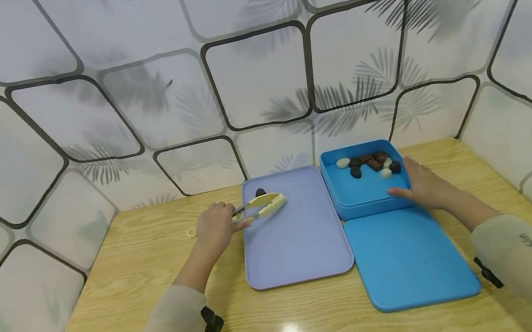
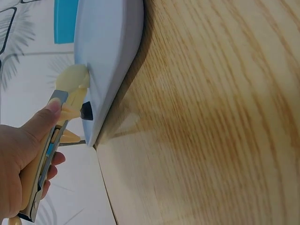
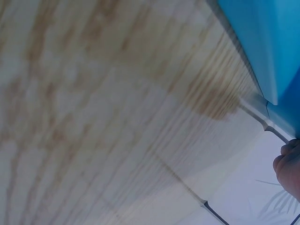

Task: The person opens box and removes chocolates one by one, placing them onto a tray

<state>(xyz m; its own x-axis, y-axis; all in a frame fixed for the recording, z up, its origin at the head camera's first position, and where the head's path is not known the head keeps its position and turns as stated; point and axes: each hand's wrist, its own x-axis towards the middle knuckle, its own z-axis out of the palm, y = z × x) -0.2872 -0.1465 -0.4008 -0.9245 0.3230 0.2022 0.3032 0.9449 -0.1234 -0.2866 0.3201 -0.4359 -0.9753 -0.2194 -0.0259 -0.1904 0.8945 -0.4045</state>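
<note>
My left hand (image 1: 216, 226) holds a pair of tongs (image 1: 268, 205) with cream tips over the left part of a lavender tray (image 1: 300, 247). In the left wrist view, the thumb presses the metal arm of the tongs (image 2: 58, 96), fingers curled round the other side. Beside the tips lies a small dark piece (image 1: 260, 192), on the tray near its back left corner. My right hand (image 1: 425, 184) rests at the front right corner of a blue box (image 1: 367, 209), thumb and fingers spread wide. White, black and brown pieces (image 1: 374, 164) are gathered toward the box's back.
A flat blue lid (image 1: 413, 258) lies directly in front of the box, next to the tray. Everything stands on a wooden table (image 1: 146, 266). Behind and at both sides rises a patterned fabric wall (image 1: 257, 80).
</note>
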